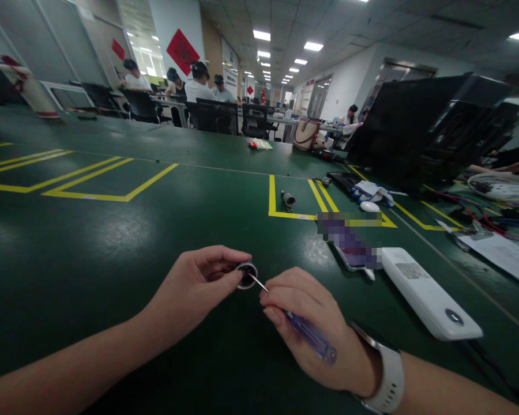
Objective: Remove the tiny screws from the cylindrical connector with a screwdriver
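Observation:
Between the thumb and fingers of my left hand [203, 274] is a small round metal connector shell [253, 268], its open dark end turned toward me and to the right. My right hand [307, 323] grips a screwdriver [311, 334] with a clear purple handle. The screwdriver's thin shaft points up and left, and its tip reaches into the shell's opening. What the tip touches inside is too dark to make out. Farther off, another cylindrical metal connector part [288, 199] lies within a yellow-taped box, with tiny dark bits beside it.
Right of my hands lie a phone [350, 245] and a white power bank [430, 294] with a black cable. Behind them are a white oval item [369, 206], gloves [374, 192] and a clipboard [501, 248]. A large black monitor [432, 127] stands at the back right. Several people sit beyond.

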The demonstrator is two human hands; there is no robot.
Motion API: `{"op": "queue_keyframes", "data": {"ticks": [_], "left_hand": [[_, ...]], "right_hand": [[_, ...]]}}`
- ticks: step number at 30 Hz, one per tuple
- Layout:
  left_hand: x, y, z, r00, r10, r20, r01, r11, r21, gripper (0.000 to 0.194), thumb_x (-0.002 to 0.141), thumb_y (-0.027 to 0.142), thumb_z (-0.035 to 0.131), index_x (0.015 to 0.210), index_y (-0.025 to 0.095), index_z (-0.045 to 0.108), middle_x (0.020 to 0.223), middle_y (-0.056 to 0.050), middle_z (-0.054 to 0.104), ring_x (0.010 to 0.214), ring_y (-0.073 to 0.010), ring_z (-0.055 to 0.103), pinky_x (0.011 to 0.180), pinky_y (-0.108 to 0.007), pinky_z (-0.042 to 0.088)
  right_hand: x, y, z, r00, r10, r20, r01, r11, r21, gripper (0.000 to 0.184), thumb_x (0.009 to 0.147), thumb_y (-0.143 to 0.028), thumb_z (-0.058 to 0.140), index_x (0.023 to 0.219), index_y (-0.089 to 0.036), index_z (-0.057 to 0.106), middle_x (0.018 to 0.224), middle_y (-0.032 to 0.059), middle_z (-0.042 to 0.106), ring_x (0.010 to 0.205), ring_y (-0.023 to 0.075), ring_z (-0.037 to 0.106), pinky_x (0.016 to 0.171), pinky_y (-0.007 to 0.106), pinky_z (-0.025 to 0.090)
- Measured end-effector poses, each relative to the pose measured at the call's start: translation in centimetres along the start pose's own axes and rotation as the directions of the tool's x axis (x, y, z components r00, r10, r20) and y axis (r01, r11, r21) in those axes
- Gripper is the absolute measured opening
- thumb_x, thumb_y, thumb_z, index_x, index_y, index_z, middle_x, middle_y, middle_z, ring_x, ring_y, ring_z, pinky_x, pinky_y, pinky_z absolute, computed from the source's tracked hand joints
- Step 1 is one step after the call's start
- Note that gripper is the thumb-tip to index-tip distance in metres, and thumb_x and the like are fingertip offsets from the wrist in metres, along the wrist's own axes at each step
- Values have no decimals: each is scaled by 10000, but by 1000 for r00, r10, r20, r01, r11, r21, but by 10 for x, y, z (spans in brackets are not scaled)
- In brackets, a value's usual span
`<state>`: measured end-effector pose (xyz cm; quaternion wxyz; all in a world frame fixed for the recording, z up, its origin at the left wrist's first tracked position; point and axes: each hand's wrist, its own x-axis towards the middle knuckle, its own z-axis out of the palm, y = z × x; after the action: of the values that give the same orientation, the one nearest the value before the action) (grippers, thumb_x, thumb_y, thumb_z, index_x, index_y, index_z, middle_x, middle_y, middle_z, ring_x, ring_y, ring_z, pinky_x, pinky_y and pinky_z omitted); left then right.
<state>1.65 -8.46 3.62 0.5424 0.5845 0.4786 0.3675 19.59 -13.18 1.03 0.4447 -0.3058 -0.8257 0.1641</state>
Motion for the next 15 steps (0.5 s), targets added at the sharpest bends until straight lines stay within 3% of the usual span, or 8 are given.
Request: {"op": "queue_keyframes", "data": {"ticks": [15], "left_hand": [[0,-3,2,998,46,-53,-42,997,67,188,633,175,616,806,152,687,848,-38,739,778,-172,679,747,-278,542]], "right_hand": [[-1,-3,1,996,-80,47,84,992,-92,184,851,-100,475,1019,-155,528,893,85,623,815,170,570,710,319,493]]}}
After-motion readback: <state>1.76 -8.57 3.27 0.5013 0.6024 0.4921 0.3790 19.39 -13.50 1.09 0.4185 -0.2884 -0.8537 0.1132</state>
